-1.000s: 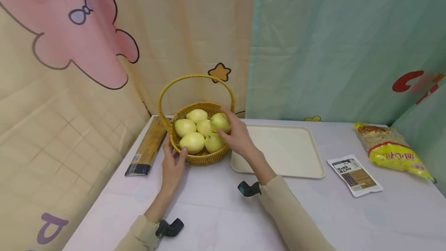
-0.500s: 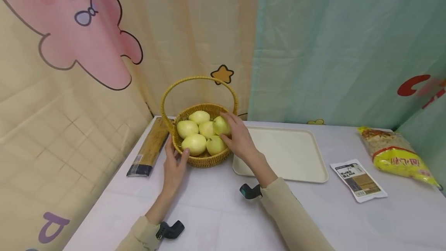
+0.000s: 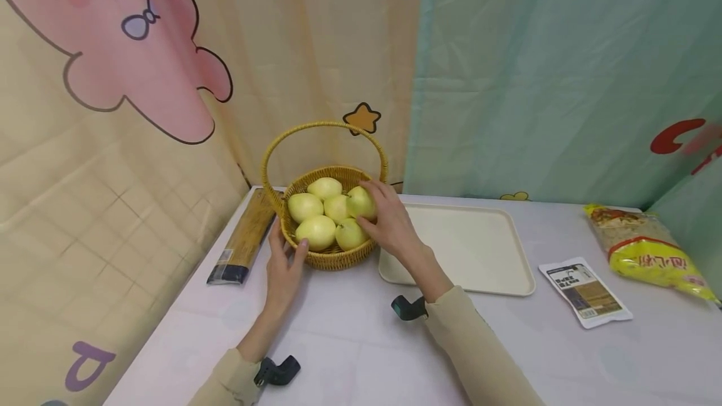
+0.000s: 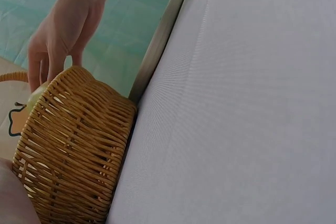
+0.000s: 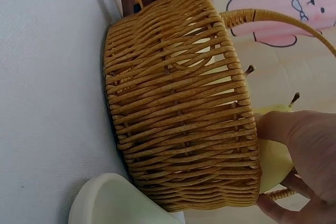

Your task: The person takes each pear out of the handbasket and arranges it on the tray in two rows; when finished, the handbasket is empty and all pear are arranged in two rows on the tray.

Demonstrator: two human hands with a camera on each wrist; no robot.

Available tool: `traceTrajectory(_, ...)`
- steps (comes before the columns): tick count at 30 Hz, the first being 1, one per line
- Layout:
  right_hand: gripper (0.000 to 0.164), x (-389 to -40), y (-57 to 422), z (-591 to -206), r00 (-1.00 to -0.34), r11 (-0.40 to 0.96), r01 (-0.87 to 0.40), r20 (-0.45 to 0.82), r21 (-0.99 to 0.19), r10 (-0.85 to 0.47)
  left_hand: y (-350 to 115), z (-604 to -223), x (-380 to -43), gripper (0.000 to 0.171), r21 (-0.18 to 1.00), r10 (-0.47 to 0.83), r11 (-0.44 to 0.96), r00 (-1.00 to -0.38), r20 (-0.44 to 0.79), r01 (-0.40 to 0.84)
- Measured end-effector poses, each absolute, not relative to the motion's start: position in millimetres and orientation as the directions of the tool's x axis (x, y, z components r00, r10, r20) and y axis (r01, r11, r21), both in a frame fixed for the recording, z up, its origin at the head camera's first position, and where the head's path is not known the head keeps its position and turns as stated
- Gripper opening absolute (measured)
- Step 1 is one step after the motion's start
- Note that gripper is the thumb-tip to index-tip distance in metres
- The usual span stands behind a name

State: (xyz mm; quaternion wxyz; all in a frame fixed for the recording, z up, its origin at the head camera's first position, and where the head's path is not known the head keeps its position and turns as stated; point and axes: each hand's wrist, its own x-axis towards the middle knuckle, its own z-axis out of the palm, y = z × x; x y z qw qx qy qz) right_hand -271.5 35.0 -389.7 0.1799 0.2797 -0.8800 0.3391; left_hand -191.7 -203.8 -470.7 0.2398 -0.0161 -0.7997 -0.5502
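A wicker basket (image 3: 333,260) with a tall arched handle stands at the table's back left, holding several pale yellow-green pears (image 3: 316,232). My left hand (image 3: 283,274) holds the basket's near left side, thumb over the rim and the other fingers along the outer wall. At the right side of the basket my right hand (image 3: 393,221) grips a pear (image 3: 361,203) between thumb and fingers. That pear sits level with the rim, as the right wrist view shows, with its stem (image 5: 295,99) up. The right fingertips are partly hidden behind the pear and the rim.
A cream tray (image 3: 462,246) lies right of the basket, close against it. Left of the basket is a flat pack of dried noodles (image 3: 245,237). Farther right are a white-and-brown pouch (image 3: 586,293) and a yellow bag (image 3: 648,252). Curtains hang behind the table.
The head view has shifted slightly, moving the scene a little to the right in the picture. Both hands keep their places on the basket and the pear.
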Motion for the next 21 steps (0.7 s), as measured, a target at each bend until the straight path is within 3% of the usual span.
traceTrajectory(8,0.063,-270,35,-390,-0.776,0.623,-0.612,0.521,-0.488,-0.354,-203,-471,-192,0.079,0.873,-0.241,0.400,-0.888,0.392,0.277)
traceTrajectory(15,0.047,-268,40,-380,-0.772,0.551,-0.620,0.562,-0.559,-0.299,-202,-468,-191,0.080,0.872,-0.238,0.399,-0.887,0.396,0.283)
traceTrajectory(21,0.064,-264,38,-379,-0.814,0.633,-0.572,0.456,-0.521,-0.360,-203,-469,-190,0.080,0.873,-0.244,0.399,-0.885,0.396,0.280)
